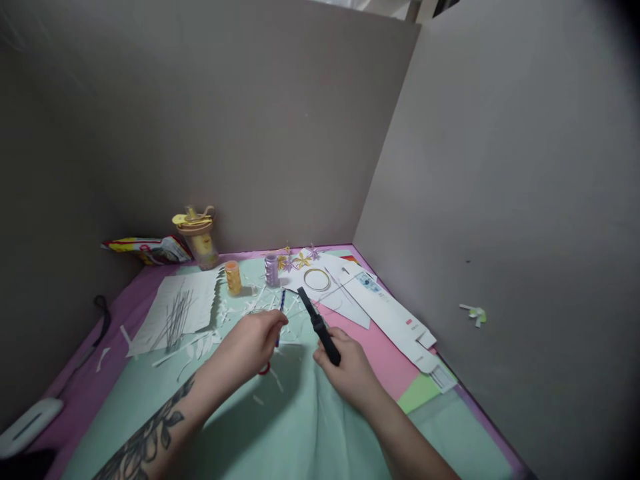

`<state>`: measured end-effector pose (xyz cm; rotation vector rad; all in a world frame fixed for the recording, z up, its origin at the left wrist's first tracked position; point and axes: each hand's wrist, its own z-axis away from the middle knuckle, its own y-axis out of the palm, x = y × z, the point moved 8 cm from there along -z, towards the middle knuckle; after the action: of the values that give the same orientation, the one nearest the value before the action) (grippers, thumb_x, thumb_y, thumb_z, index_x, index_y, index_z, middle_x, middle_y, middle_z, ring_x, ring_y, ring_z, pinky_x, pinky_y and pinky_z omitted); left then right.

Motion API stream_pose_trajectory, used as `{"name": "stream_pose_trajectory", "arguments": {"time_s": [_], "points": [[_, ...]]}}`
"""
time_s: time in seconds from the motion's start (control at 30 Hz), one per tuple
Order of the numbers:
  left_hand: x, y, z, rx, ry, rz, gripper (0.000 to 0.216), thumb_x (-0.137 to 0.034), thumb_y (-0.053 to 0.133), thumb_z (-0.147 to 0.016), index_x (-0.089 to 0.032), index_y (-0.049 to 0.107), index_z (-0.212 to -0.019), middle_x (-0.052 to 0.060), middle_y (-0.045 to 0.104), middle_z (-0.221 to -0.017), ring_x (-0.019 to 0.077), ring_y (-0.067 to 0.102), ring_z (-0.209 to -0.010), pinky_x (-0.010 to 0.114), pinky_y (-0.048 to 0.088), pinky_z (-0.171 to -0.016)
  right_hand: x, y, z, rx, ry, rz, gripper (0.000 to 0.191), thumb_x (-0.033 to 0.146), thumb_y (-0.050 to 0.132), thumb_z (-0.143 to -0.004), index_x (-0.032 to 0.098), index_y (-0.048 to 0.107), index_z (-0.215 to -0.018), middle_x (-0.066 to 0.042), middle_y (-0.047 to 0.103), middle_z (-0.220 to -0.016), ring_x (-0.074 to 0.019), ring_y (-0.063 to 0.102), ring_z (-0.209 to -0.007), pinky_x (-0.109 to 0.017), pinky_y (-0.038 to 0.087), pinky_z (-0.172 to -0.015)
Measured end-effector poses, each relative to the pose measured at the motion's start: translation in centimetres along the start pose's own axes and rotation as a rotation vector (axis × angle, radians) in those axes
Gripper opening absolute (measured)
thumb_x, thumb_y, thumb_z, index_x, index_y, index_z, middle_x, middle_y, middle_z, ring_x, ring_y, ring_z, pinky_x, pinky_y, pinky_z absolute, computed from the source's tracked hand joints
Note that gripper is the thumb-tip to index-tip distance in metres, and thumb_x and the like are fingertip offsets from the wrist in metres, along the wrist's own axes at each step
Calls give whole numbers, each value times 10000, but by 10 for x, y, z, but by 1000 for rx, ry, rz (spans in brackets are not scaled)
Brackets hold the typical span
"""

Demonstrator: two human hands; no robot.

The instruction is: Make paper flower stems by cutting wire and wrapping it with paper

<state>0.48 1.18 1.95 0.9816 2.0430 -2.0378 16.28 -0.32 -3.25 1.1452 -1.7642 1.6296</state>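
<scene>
My left hand [263,339] is closed in a pinch over the middle of the table. A thin wire [303,312] stretches from its fingertips toward the right, passing by the black tool. My right hand [349,365] is wrapped round the lower part of that slim black tool [318,323], which has a thicker collar midway and points up and left; its exact kind is unclear. Just behind my left fingers lies a dark blue patterned stick [283,300]. A red loop [265,369], partly hidden, shows below my left hand.
White paper scraps [254,303] are strewn around an orange spool-like cylinder [233,278] and a purple one [271,271]. Thin dark wires [179,313] lie on white paper [150,320] at left. A ring [317,280], flower shapes [301,259] and a white package [385,307] are right; a tumbler [203,243] stands behind.
</scene>
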Motion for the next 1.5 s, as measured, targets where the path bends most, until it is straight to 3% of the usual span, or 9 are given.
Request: {"name": "stream_pose_trajectory", "arguments": {"time_s": [0.37,0.53,0.67,0.77,0.93,1.13,1.2,1.3,1.5], "points": [[29,-33,4,-6,-78,-39,272,-254,380,-838,-183,642,-861,42,685,-753,166,629,-701,269,449,-652,-7,-10,-1,-91,-17,32,144,248,545,-787,186,676,-790,-73,614,-916,-211,597,-824,-319,465,-723],[55,-8,-5,22,-340,731,296,-429,455,-819,-155,529,-900,34,642,-749,126,613,-602,234,461,-544,20,-2,6,144,-217,28,154,181,561,-764,192,696,-838,-63,633,-940,-198,608,-835,-303,475,-746],[38,40,-4,315,-451,1206,295,-411,591,-773,-155,489,-879,76,649,-865,134,648,-721,226,471,-598,41,22,23,384,-384,84,183,194,625,-734,241,702,-894,-30,663,-940,-195,622,-832,-297,481,-744],[25,49,-1,379,-435,1349,243,-348,605,-781,-154,480,-858,42,610,-795,94,599,-633,215,452,-579,44,31,27,424,-434,171,139,231,655,-727,234,706,-856,-32,673,-910,-201,631,-808,-301,486,-723],[21,32,-1,276,-387,1382,145,-301,515,-826,-162,488,-856,-62,322,-598,39,277,-460,164,276,-441,47,31,32,429,-540,171,190,273,700,-691,233,710,-876,-34,654,-1050,-195,630,-879,-302,478,-796],[41,14,-33,9,-269,1015,315,-397,485,-816,-140,567,-980,-16,430,-660,80,346,-527,202,287,-472,48,39,44,639,-622,13,249,303,682,-711,207,695,-940,-55,637,-1065,-194,599,-940,-316,447,-874],[37,30,-51,66,-221,657,300,-380,457,-821,-144,608,-927,-1,501,-655,106,421,-557,223,327,-514,50,25,38,577,-582,-160,258,293,654,-733,194,691,-968,-69,616,-1085,-195,594,-952,-313,453,-865],[10,68,-74,177,-59,180,213,-305,484,-773,-147,627,-773,40,619,-713,160,542,-675,256,382,-621,40,-13,21,265,-428,-450,233,304,596,-794,205,685,-986,-77,592,-1087,-205,582,-978,-332,450,-868],[-23,119,-94,232,-57,-66,215,-315,524,-735,-144,634,-807,98,659,-788,199,576,-703,274,363,-604,-23,-83,10,-509,-241,-789,188,345,541,-841,213,674,-823,-67,581,-1020,-225,539,-979,-407,390,-912]]}}
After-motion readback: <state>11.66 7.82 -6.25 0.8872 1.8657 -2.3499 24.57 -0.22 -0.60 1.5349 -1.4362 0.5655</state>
